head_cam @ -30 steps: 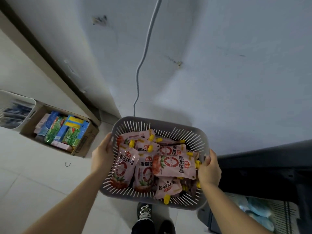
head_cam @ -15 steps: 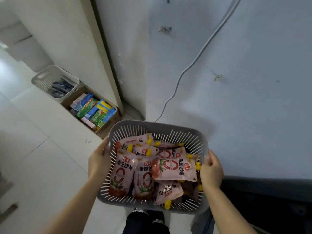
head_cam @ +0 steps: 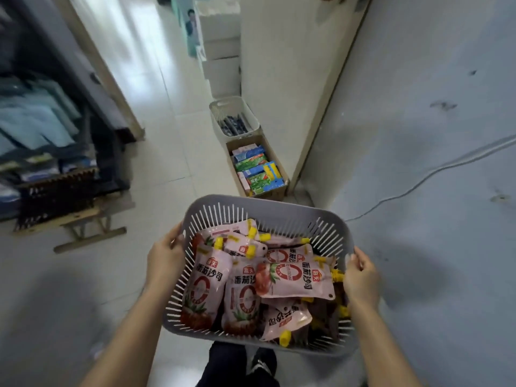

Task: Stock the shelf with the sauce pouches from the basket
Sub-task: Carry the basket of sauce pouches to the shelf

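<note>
I carry a grey slotted plastic basket [head_cam: 268, 210] in front of my body, above the floor. It is filled with several pink tomato sauce pouches [head_cam: 296, 277] with yellow caps, lying in a loose pile. My left hand [head_cam: 164, 258] grips the basket's left rim. My right hand [head_cam: 361, 277] grips its right rim. A dark shelf unit [head_cam: 53, 152] stands at the far left, holding blurred blue packets.
A cardboard box [head_cam: 258, 171] of colourful cartons and a white basket [head_cam: 233, 115] sit on the tiled floor along a pillar ahead. White boxes [head_cam: 220, 51] are stacked further back. A grey wall with a cable [head_cam: 435, 171] runs on the right. My shoes [head_cam: 262, 364] show below.
The view has swung left, away from the grey wall. The aisle, the shelf unit at left and the white boxes have come into sight. Both hands still hold the basket.
</note>
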Action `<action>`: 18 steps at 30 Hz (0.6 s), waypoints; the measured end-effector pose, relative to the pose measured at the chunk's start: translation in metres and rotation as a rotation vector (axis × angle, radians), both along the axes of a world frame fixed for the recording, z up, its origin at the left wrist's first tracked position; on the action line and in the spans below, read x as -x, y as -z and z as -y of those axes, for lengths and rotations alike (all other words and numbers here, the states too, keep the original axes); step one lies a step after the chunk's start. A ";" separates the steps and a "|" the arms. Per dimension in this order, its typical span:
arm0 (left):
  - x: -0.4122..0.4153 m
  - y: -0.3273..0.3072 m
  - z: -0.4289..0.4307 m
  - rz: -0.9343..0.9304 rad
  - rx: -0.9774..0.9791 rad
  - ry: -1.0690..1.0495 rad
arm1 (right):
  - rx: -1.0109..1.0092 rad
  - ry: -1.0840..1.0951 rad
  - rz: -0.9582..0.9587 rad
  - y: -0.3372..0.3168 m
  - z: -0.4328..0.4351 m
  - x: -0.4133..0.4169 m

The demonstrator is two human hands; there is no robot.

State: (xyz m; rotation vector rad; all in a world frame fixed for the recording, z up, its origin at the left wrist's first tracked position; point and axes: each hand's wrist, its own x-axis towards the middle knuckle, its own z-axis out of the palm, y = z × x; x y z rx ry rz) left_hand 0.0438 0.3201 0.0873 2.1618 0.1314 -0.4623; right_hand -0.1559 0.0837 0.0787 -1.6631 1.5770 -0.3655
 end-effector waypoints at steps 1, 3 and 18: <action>-0.003 -0.001 -0.014 -0.003 -0.006 -0.028 | -0.005 -0.026 0.000 -0.002 -0.006 -0.008; -0.010 -0.004 -0.040 -0.029 0.002 -0.092 | -0.009 -0.079 0.004 -0.006 -0.020 -0.025; -0.046 -0.016 -0.168 -0.021 0.108 -0.348 | -0.024 -0.293 0.091 -0.021 -0.109 -0.131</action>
